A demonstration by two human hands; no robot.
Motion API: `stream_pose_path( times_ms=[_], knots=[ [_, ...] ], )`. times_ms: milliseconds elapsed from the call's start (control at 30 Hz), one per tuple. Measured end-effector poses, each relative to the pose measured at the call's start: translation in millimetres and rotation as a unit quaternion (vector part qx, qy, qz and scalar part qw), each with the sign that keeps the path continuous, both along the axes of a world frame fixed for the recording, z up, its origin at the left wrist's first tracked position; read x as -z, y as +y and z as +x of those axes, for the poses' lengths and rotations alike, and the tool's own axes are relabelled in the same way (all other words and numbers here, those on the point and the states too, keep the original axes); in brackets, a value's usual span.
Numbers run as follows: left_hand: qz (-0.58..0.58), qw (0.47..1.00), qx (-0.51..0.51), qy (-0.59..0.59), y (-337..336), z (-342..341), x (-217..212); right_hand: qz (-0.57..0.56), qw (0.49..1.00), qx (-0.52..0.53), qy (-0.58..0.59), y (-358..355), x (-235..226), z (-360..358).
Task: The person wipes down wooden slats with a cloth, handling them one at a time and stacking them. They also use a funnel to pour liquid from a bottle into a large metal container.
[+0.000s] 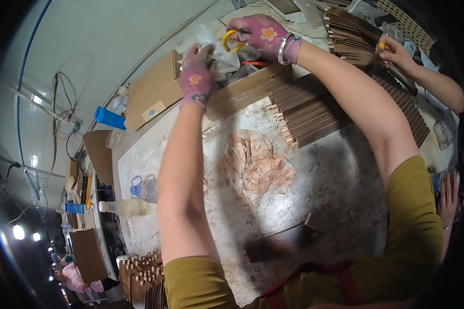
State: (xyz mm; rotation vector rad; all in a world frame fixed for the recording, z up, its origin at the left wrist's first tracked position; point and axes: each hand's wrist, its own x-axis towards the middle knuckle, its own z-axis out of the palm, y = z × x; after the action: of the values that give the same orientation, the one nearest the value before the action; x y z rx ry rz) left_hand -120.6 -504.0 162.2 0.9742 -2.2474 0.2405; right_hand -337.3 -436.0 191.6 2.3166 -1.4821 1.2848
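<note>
Scuffed and stained, the pale stone-topped desk carries fanned rows of thin brown wooden sticks and a flat brown cardboard box at its far edge. Above that edge, the left hand in a pink flowered glove pinches a crinkled clear plastic bag, fingers closed on the film. The right hand, gloved alike, has its grip curled through yellow-handled scissors touching the bag. The blades sit close to the left fingertips, so a slip of the slack film could likely nick the glove or spill the contents.
</note>
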Motion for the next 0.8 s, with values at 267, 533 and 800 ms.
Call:
stream_pose_path(
  times_ms=[267,533,800],
  knots=[
    [0.414,0.869,0.033,0.271,-37.9,4.6,-48.2,-0.055,0.997,0.012,-0.046,-2.9,25.4,-14.7],
    [0.317,0.921,0.038,0.225,-77.1,44.5,11.5,-0.044,0.928,-0.058,-0.366,30.0,10.9,-62.0],
    [0.060,0.984,-0.102,0.136,-17.0,78.0,-33.7,0.051,0.436,-0.006,-0.899,171.3,58.8,-30.4]
  ],
)
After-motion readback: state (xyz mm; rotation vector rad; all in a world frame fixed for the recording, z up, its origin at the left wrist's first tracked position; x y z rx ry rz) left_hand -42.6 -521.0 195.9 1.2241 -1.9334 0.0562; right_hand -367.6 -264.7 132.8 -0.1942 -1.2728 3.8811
